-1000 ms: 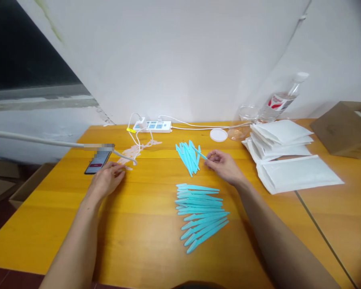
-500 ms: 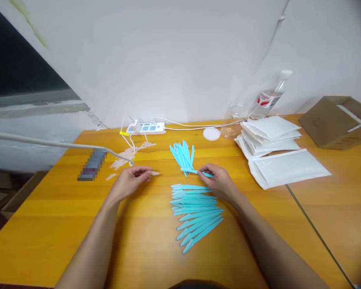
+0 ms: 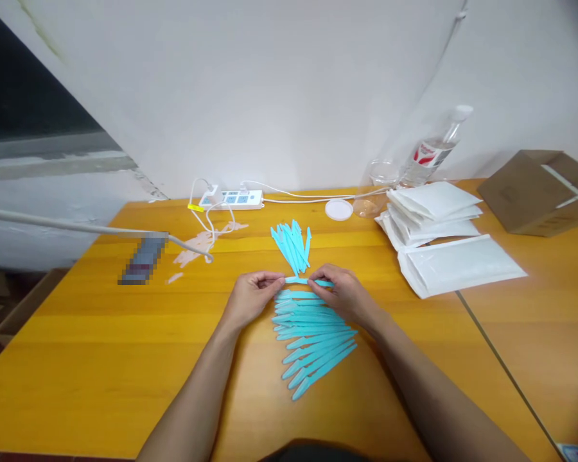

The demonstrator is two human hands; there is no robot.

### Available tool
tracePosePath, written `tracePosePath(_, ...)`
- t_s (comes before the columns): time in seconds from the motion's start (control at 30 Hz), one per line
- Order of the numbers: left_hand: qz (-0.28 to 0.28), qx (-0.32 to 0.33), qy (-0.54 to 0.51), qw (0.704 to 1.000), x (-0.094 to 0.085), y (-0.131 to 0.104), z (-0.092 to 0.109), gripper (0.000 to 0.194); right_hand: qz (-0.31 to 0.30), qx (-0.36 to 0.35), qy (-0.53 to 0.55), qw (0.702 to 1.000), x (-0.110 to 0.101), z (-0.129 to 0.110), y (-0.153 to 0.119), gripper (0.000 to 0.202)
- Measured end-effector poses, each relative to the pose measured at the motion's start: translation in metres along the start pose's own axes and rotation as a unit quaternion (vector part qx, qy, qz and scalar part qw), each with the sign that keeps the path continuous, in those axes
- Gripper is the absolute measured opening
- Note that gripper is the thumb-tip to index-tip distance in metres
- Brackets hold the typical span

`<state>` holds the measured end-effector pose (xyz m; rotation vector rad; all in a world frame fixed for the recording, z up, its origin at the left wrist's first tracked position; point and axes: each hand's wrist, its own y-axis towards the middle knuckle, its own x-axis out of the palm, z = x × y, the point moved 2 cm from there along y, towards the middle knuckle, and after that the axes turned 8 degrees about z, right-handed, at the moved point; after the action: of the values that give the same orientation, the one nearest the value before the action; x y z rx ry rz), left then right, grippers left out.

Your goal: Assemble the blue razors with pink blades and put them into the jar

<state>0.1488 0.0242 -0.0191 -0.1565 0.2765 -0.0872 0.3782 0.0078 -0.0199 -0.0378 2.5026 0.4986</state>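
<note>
Held level between my hands is a slim light-blue eyebrow razor (image 3: 297, 280). My right hand (image 3: 340, 290) pinches its handle. My left hand (image 3: 257, 296) is closed at the razor's left end, its fingertips hiding the small pale blade cover seen in them earlier. Just below lies a fanned row of blue razors (image 3: 313, 326) with pale covers at their left ends. Above my hands rests a loose heap of blue razors (image 3: 291, 245). Several pale blade covers (image 3: 195, 249) are scattered to the left, beside a white cable.
A white power strip (image 3: 238, 199) with cables lies by the wall. A blurred-out phone (image 3: 144, 258) is at left. To the right are white padded envelopes (image 3: 457, 266), a clear bottle (image 3: 428, 157), a clear jar (image 3: 373, 189), its lid (image 3: 338, 209) and a cardboard box (image 3: 525, 192).
My left hand has moved right with the pale blade cover, up to the razor's left end. My right hand holds the same razor, shifted slightly left and down.
</note>
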Motion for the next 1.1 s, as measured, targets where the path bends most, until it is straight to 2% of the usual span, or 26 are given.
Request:
tracePosePath(0.17,-0.096,0.067,0.120,0.986,-0.010,-0.008,0.000,0.024,-0.055,-0.041,-0.030,0.997,0.008,-0.006,-0.004,0.009)
tracePosePath(0.3,-0.123,0.141,0.162,0.969,-0.014,-0.013,0.003,0.014,-0.094,-0.038,-0.044,0.994,0.006,-0.008,-0.007,0.009)
tracePosePath(0.37,-0.120,0.154,0.160,0.968,-0.015,-0.012,0.006,0.015,-0.066,0.002,-0.067,0.996,0.001,-0.007,0.000,0.014)
tracePosePath(0.47,-0.076,0.148,0.170,0.971,-0.029,-0.006,0.008,0.024,0.014,0.092,-0.123,0.988,-0.003,0.000,0.025,0.024)
tracePosePath(0.57,0.037,0.132,0.249,0.959,-0.070,0.003,0.003,0.033,0.050,0.116,-0.172,0.977,0.004,0.005,0.062,0.030)
tracePosePath(0.63,0.138,0.124,0.356,0.916,-0.108,0.007,-0.006,0.034,0.031,0.129,-0.195,0.972,0.014,0.009,0.084,0.033)
tracePosePath(0.7,0.226,0.101,0.468,0.849,-0.146,0.008,-0.019,0.035,-0.011,0.147,-0.209,0.967,0.025,0.013,0.098,0.030)
tracePosePath(0.73,0.245,0.079,0.509,0.822,-0.162,0.007,-0.026,0.037,-0.029,0.153,-0.212,0.965,0.029,0.014,0.103,0.026)
tracePosePath(0.8,0.246,0.038,0.560,0.790,-0.185,0.003,-0.039,0.040,-0.053,0.160,-0.210,0.963,0.034,0.017,0.107,0.018)
tracePosePath(0.87,0.229,0.014,0.577,0.783,-0.196,0.000,-0.048,0.041,-0.056,0.162,-0.202,0.964,0.034,0.017,0.108,0.012)
tracePosePath(0.93,0.217,0.006,0.582,0.784,-0.198,-0.001,-0.050,0.042,-0.054,0.163,-0.190,0.967,0.031,0.016,0.107,0.012)
tracePosePath(1.03,0.191,-0.012,0.588,0.786,-0.192,0.000,-0.043,0.041,-0.048,0.152,-0.167,0.973,0.022,0.011,0.103,0.014)
tracePosePath(1.1,0.166,-0.017,0.576,0.800,-0.184,0.002,-0.036,0.038,-0.044,0.141,-0.111,0.983,0.014,0.008,0.096,0.015)
